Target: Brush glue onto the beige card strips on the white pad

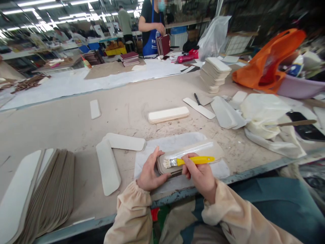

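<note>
My right hand (pixel 199 173) is closed round the yellow handle of a paintbrush (pixel 196 160). The brush lies almost level, its pale, coated bristles touching the left part of a long board with rounded corners (pixel 203 150). A wet-looking, glossy film covers that board's top. At its left end, my left hand (pixel 150 171) grips the board's edges, thumb on the near side and fingers on the far side. Other boards appear to be stacked under it, though their number is hidden. Beneath everything is a white sheet (pixel 142 159) on the table.
A tall stack of boards (pixel 56 189) leans at the left, with loose white boards (pixel 108 166) beside it. Ahead lies a small board pile (pixel 169 114). On the right are a bag-lined tub (pixel 264 112), a stick (pixel 297 123) and a phone (pixel 304 127). A co-worker (pixel 152 27) stands opposite.
</note>
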`<state>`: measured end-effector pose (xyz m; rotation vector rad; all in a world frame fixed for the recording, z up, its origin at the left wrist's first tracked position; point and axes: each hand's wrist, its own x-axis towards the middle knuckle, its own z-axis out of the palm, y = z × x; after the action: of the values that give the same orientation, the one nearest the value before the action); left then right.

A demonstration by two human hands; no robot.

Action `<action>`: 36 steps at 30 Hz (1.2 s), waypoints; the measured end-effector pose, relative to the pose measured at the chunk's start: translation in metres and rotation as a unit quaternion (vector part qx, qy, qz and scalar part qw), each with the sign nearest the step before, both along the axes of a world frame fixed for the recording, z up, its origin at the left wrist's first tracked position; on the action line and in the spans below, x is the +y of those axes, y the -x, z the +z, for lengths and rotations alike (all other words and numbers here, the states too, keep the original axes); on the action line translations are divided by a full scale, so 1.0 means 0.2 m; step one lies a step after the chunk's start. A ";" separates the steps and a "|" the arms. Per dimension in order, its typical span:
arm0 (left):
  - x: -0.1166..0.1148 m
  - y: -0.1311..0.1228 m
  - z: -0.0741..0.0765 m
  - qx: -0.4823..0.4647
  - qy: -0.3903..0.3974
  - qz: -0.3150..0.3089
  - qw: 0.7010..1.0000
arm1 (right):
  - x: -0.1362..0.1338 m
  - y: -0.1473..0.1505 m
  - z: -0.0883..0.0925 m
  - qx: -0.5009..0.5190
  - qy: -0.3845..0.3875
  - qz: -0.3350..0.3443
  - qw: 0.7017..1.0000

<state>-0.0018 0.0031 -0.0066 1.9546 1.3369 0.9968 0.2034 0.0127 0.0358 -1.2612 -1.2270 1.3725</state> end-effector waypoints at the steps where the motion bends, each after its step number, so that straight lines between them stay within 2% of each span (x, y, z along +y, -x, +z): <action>1: 0.00 0.00 0.00 -0.001 0.002 -0.001 1.000 | -0.01 -0.01 0.00 -0.005 -0.005 0.003 1.000; 10: 0.00 0.00 0.01 0.024 -0.009 0.004 1.000 | -0.03 -0.10 0.00 -0.039 -0.045 -0.012 0.998; 19: 0.00 0.01 0.02 0.051 -0.008 0.016 0.999 | 0.03 -0.38 -0.01 -0.112 -0.090 -0.102 0.984; 26: 0.00 0.00 0.03 0.054 -0.006 0.018 0.998 | 0.10 -0.57 0.01 -0.202 -0.109 -0.177 0.957; 36: 0.00 0.01 0.02 0.059 -0.009 0.022 0.998 | 0.11 -0.70 0.02 -0.281 -0.188 -0.240 0.910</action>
<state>-0.0029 0.0031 -0.0032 2.0333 1.4457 0.9306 0.3441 0.0353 0.0407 -1.5885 -1.3483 0.3927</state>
